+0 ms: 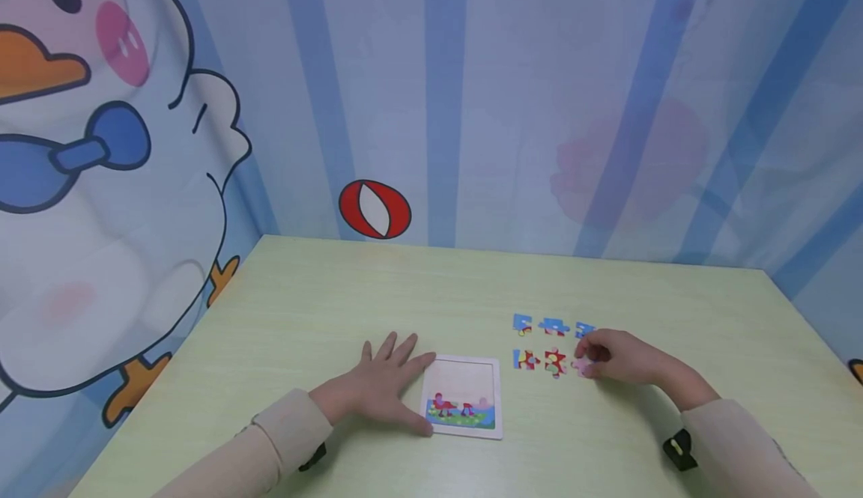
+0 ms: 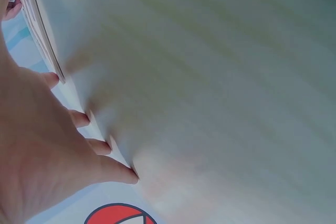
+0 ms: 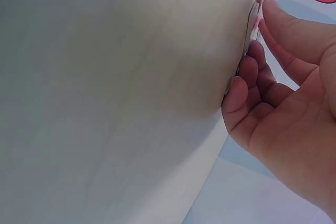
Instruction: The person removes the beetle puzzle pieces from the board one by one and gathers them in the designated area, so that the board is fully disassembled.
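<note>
Right hand (image 1: pixel 623 357) pinches narrowly, thumb and a finger meeting at the pink piece (image 1: pixel 580 365), right end of the nearer row on the table (image 1: pixel 303 296); whether the piece is clear of the surface, cannot tell. In the right wrist view the remaining fingers are curled in beside the tabletop. Left hand (image 1: pixel 374 386) spread wide, holding nothing in its grasp; index and thumb touch the left side of the frame (image 1: pixel 499 397), one near each corner. Frame lies flat, left of the pieces and apart from them; picture fills its lower part, upper part pale. Loose pieces in two rows of three: blue ones farther off, nearer row with a red-and-blue piece (image 1: pixel 526 359), a mostly red piece (image 1: pixel 555 363), then the pink. Handling, as judged: pieces thin, very light, stiff like card or thin wood; faces probably smooth and a little slippery. Knobs look the weak spots, so best hold is by opposite edges of the body. Frame likely light and rigid, apt to slide if pushed; take it by the rim. Writing: none legible on pieces, frame or black wrist device (image 1: pixel 679 450); no brand made out. Backdrop (image 1: pixel 512 71) bears printed figures, no readable words.
</note>
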`<state>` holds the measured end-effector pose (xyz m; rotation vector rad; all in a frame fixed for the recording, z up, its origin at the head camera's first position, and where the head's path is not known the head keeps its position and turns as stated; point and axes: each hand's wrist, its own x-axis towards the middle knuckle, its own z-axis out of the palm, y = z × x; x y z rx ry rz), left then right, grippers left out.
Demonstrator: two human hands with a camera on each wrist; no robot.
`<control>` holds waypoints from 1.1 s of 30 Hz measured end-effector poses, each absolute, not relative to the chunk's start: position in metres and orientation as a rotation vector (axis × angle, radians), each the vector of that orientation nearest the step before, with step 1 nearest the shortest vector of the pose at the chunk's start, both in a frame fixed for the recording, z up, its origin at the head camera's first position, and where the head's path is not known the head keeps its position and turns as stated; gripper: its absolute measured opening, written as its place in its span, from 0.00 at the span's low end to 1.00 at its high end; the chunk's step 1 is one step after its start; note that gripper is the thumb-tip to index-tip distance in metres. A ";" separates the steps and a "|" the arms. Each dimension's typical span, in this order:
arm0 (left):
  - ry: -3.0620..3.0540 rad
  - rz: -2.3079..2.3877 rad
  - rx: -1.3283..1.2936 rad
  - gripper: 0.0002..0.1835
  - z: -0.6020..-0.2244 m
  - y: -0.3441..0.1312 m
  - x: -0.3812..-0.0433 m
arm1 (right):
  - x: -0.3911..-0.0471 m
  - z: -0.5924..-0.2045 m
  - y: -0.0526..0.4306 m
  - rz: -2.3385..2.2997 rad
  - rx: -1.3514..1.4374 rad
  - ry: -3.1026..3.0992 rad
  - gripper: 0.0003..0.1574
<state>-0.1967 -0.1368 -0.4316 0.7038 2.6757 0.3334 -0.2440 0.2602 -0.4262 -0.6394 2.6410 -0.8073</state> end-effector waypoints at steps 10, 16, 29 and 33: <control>2.681 0.314 0.722 0.58 -0.437 -0.138 -0.199 | -0.242 -0.398 0.250 -0.841 -0.744 2.669 0.14; 2.681 0.310 0.718 0.58 -0.437 -0.138 -0.200 | -0.236 -0.378 0.227 -0.930 -0.846 2.631 0.19; 2.685 0.300 0.710 0.59 -0.439 -0.138 -0.200 | -0.221 -0.373 0.165 -0.990 -1.028 2.480 0.19; 2.686 0.297 0.701 0.59 -0.439 -0.137 -0.200 | -0.218 -0.376 0.146 -0.931 -1.051 2.470 0.20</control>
